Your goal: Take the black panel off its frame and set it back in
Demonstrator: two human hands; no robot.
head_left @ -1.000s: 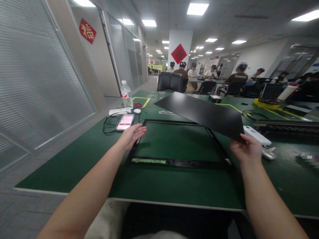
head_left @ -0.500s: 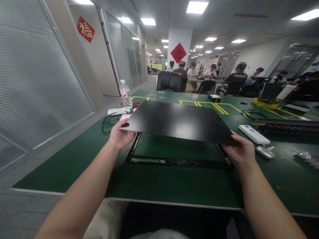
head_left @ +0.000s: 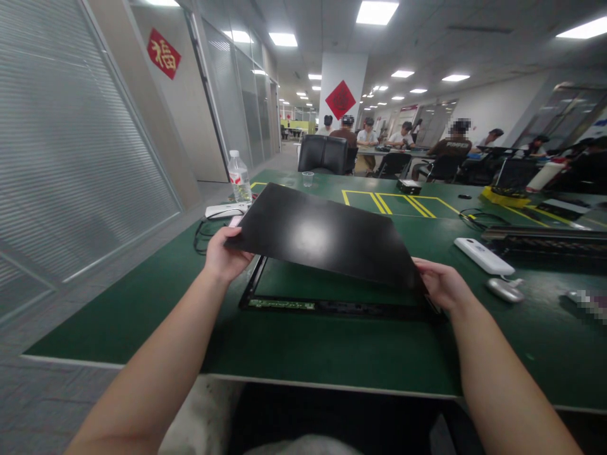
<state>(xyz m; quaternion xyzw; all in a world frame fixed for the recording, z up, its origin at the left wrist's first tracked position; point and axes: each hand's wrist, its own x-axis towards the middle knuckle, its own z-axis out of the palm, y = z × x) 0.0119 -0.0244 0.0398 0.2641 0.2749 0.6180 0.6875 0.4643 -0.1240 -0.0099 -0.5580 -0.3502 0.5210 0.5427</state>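
A thin black panel (head_left: 317, 237) is held tilted over a black rectangular frame (head_left: 332, 308) that lies flat on the green table (head_left: 142, 303). My left hand (head_left: 222, 256) grips the panel's near left corner, which is raised. My right hand (head_left: 439, 284) grips the near right corner, which is down close to the frame's right side. The panel hides most of the frame; the frame's near bar, with a green strip in it, shows below the panel.
A water bottle (head_left: 238, 179), a white device (head_left: 226, 211) and black cables (head_left: 203, 235) lie at the left. A white remote (head_left: 484, 256) and a grey mouse (head_left: 505, 289) lie at the right. Several people sit at tables behind black chairs (head_left: 325, 155).
My left hand took hold of the panel's left corner. The panel swung from the right over the frame, and its right side has now dropped toward the frame.
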